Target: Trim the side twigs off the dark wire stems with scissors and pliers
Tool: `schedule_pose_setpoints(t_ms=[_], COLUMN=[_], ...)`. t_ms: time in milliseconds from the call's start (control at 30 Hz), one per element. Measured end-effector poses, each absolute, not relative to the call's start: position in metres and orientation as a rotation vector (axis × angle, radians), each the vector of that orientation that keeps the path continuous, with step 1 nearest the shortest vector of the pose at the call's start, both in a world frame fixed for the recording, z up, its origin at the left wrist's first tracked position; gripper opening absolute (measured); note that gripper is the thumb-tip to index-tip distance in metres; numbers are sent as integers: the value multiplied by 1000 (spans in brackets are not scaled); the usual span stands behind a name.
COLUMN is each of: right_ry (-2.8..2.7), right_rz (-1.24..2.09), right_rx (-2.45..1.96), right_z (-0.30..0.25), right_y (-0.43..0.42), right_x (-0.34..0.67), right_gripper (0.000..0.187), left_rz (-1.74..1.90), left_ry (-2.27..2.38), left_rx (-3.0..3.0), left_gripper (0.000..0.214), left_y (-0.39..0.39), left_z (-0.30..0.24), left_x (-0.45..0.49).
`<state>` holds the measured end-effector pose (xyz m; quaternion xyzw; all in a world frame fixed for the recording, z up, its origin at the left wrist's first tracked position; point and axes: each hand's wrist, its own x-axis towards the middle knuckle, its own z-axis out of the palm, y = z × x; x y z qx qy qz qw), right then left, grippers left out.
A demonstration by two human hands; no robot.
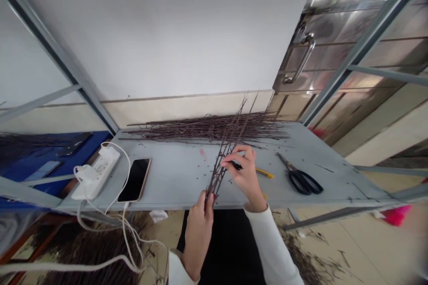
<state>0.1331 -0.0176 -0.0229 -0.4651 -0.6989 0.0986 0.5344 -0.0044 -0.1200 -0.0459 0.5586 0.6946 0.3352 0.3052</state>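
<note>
My left hand (199, 227) is closed around the lower ends of a few thin dark twigs (218, 177) at the table's front edge. They slant up and away to the right, their tips crossing over a long pile of similar twigs (187, 128) at the back. Higher up, my right hand (243, 171) has thumb and fingertips pinched together at the held twigs. Partly hidden behind that hand lies a yellow-and-black tool (264, 173), which looks like a utility knife. Scissors with black handles (301, 178) rest farther right, blades pointing to the back left.
On the left of the grey table (174, 164) are a phone (135, 180) and a white power strip (100, 171) with trailing cables. Metal posts (364, 44) frame the table. More twigs (90, 249) lie on the floor. Behind stands a wall; a metal door (321, 64) is at right.
</note>
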Motion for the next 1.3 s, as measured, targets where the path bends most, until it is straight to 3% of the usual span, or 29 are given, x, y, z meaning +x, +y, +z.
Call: schedule_pose_setpoints(t_ms=[133,367,633,1300], right_ry=[-1806,-1592,-1868,-1686], right_rz=[295,480,398,467], right_rx=[-1035,-1197,-1397,-1163], right_z=[-22,-27,-32,-27], right_y=[-23,-24,-14,-22], right_x=[141,132,131,137], right_gripper=[16,20,26,8], left_rz=[865,936,950,957], left_ry=[1793,1828,1921,1881], left_rx=[1419,1423,1415,1484], left_gripper=[37,37,39,32], left_y=[-115,-121,-117,-115], left_z=[-42,-44,-51,-50], left_x=[-5,8,9,9])
